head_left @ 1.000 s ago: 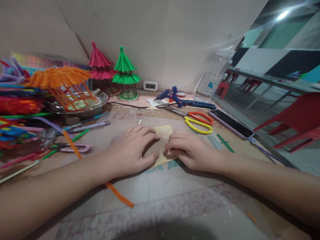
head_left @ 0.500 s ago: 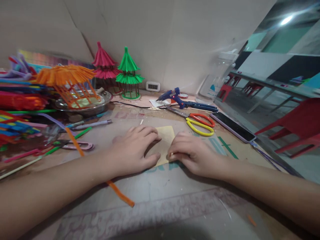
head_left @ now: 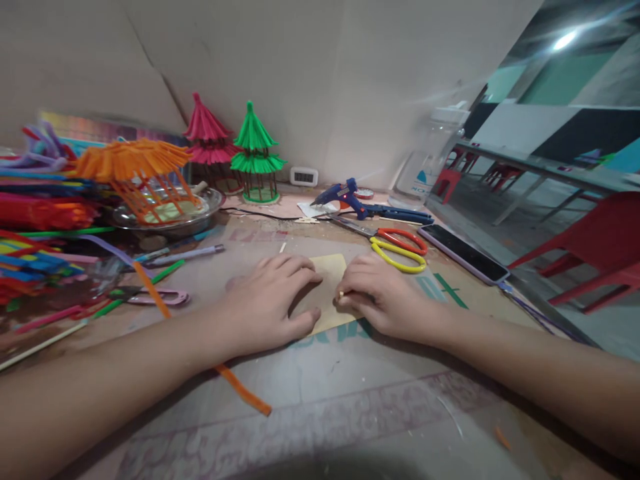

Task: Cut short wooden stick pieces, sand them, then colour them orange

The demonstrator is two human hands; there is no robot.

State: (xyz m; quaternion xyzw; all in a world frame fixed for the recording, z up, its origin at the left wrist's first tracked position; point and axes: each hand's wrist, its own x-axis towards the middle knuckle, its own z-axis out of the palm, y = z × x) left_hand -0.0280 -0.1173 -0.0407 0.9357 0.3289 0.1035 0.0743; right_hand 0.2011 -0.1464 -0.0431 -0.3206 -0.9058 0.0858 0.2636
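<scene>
A yellowish sheet [head_left: 330,273], possibly sandpaper, lies flat on the clear plastic mat [head_left: 320,380]. My left hand [head_left: 280,300] rests on its left part, fingers apart and thumb stretched out. Over the sheet's right side is my right hand [head_left: 380,293], with thumb and fingers pinched on a small wooden stick [head_left: 342,295]. Only the pale tip of that stick shows; the rest is hidden in the fingers. An orange pipe cleaner [head_left: 245,392] runs beneath my left forearm.
Scissors [head_left: 400,248], a blue glue gun [head_left: 340,193] and a phone [head_left: 465,253] lie beyond my right hand. Green [head_left: 256,160], pink [head_left: 207,137] and orange [head_left: 135,160] pipe-cleaner models stand at the back. Pipe cleaners [head_left: 45,207] pile up at left; a bottle [head_left: 425,160] stands at back right.
My right hand has shifted a little up over the sheet, with the stick's tip raised. My left hand stays in place. The whole view has tilted slightly.
</scene>
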